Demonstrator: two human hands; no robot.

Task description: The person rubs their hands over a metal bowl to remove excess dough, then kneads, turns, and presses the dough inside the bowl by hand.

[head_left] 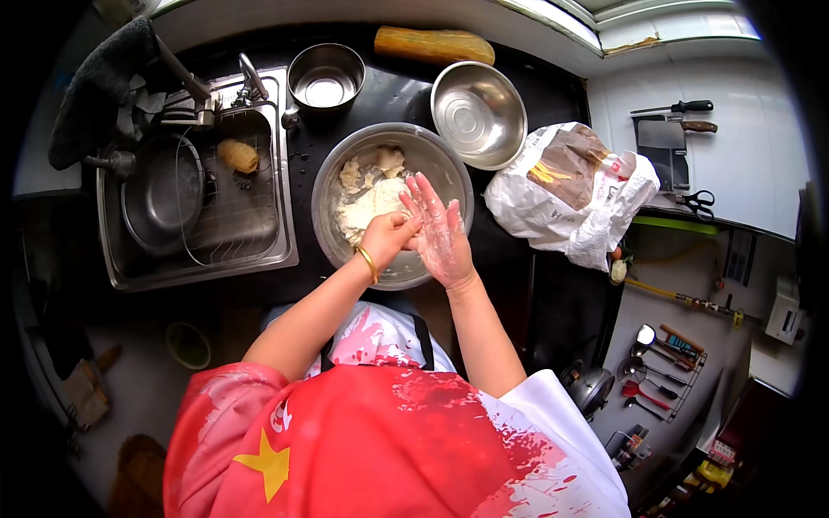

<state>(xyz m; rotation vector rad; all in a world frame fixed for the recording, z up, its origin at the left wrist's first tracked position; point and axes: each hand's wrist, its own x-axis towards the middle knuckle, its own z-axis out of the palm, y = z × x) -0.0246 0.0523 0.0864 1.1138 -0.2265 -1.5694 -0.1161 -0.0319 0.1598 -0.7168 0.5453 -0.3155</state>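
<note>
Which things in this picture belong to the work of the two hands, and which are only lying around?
Seems part of the job:
left hand
right hand
dough
large metal bowl
perhaps the white bag (contents hidden)

Seems just lying about:
orange-brown squash
pan in the sink
scissors on the wall

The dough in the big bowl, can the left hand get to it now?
Probably yes. The left hand is over the bowl, close to the dough, with nothing seen in between. It might first need to leave the right hand, which it seems to touch.
</note>
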